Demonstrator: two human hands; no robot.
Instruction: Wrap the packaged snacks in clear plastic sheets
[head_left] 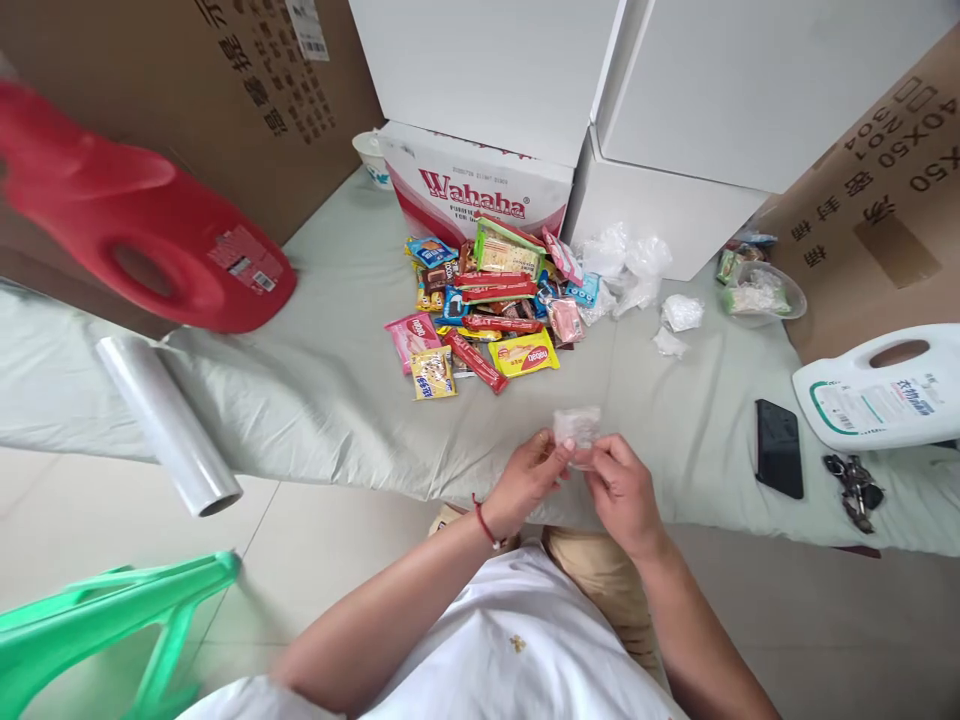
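Note:
Between both hands is a small whitish packet point(576, 424) of translucent plastic film, with a pinkish tint at its lower edge; what lies inside, if anything, is unclear. My left hand point(531, 475), with a red string bracelet at the wrist, pinches its left side between thumb and fingers. At its lower right, my right hand point(624, 490) grips the edge with closed fingertips. Just beyond the hands lies a heap of wrapped snacks point(495, 310), including a yellow nabati wafer pack point(525, 353) and a red stick-shaped wrapper point(475, 362).
Crumpled clear film point(634, 262) and small film-wrapped lumps point(682, 312) lie right of the heap. Behind stands a Wahaha carton point(480, 190). A plastic wrap roll point(169, 425) and red jug point(150, 215) are left; a phone point(778, 448), keys point(853, 490) and white jug point(885, 385) right.

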